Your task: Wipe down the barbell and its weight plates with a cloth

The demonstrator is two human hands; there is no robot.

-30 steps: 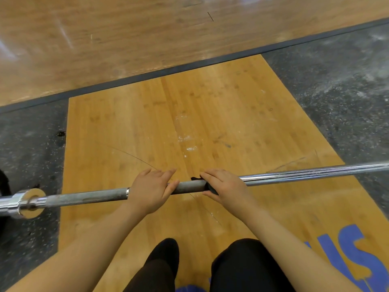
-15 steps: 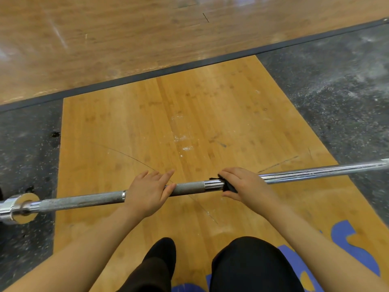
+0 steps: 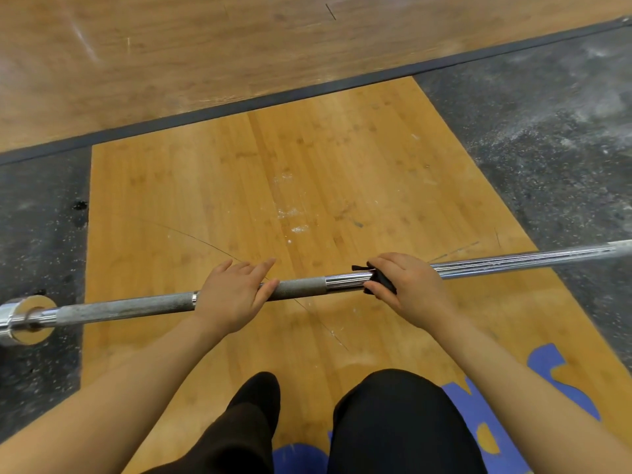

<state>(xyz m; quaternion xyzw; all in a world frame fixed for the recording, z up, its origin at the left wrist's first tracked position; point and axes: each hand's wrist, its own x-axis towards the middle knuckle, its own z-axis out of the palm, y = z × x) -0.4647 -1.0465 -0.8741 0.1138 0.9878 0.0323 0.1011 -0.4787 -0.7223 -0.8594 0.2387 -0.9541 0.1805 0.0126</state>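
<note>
Spanning the wooden platform (image 3: 307,172) from its left edge to its right edge, one barbell (image 3: 301,289) lies low across the near half, its left collar (image 3: 27,318) out over the dark rubber flooring (image 3: 37,234) and its right end running off the picture over the rubber on the other side. Compared with a second ago, the right hand (image 3: 410,285) and its black cloth (image 3: 379,280) sit farther right along the shaft, off the rough grey knurling and onto the bright smooth steel, so a longer stretch of bar shows between the two hands. The left hand (image 3: 232,295) has stayed put. Two hands are on the bar: the left rests on it with fingers straight and spread, thumb along the near side; the right curls round the cloth, wrapping it about the shaft. One cloth is visible, and no weight plate can be made out. Two legs in black (image 3: 393,422) stand at the platform's near edge beside blue lettering (image 3: 547,367). Beyond the bar the platform runs bare, chalk-flecked, to a dark border strip (image 3: 307,92) at its far edge.
</note>
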